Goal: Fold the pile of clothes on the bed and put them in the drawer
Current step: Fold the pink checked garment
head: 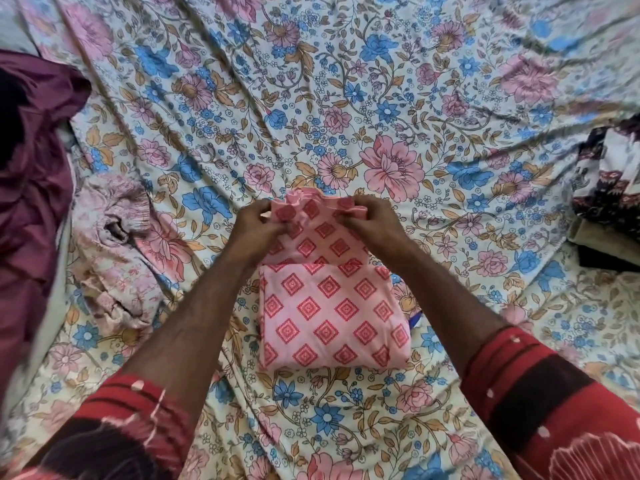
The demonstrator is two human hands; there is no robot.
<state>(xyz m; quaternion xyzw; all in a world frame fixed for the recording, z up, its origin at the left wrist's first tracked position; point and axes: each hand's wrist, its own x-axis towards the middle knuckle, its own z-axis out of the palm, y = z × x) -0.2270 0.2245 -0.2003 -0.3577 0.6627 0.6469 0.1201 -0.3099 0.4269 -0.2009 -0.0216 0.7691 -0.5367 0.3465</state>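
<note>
While the pink diamond-print garment (pixel 329 306) lies folded into a neat rectangle at the centre of the bed (pixel 346 98), both hands work its far edge at 12 o'clock. The left hand (pixel 258 223) has its fingers curled and clamped on the bunched fabric at the top left corner; the right hand (pixel 372 218) pinches the gathered cloth at the top right corner, fingers closed on it. Between the two hands the fabric rises in small pleats, lifted a little off the folded stack beneath. The floral bedsheet (pixel 381 393) spreads wrinkled under everything, blue and pink blooms all over.

Out at 9 o'clock a crumpled pale pink floral garment (pixel 114 244) sits just beside the left forearm, and beyond it, at the frame's edge, a maroon cloth (pixel 31 161) lies heaped. Over at 3 o'clock a dark patterned pile of clothes (pixel 609 181) rests well apart from the hands. Red patterned sleeves (pixel 526 386) show at 5 and 7 o'clock.
</note>
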